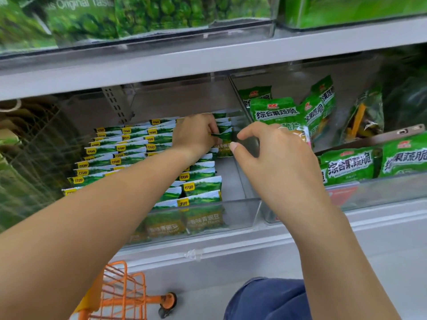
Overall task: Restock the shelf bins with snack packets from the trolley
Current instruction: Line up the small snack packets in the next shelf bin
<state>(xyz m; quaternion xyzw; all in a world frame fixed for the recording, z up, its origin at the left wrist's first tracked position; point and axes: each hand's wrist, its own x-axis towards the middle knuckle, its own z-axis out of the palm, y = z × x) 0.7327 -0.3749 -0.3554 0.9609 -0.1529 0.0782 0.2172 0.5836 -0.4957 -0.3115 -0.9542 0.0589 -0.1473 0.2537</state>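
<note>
A clear plastic shelf bin (pixel 240 211) holds rows of small green-and-white pea snack packets (pixel 201 185) with yellow logos, standing upright. My left hand (pixel 196 135) reaches deep into the bin's back right part and pinches a green pea packet (pixel 224 144) by its top edge. Just to the right of that packet, over the bin's right wall, my right hand (pixel 272 155) hovers with thumb and fingers curled apart, holding nothing. An orange wire trolley (pixel 122 294) shows at the bottom left, below the shelf.
A neighbouring clear bin (pixel 369 192) on the right holds larger green vegetable-crisp bags (pixel 349 165). An upper shelf (pixel 208 58) carries bins of green pea bags (pixel 138 17). A wire rack (pixel 34 146) stands at left. My knee in blue cloth (pixel 268 299) is below.
</note>
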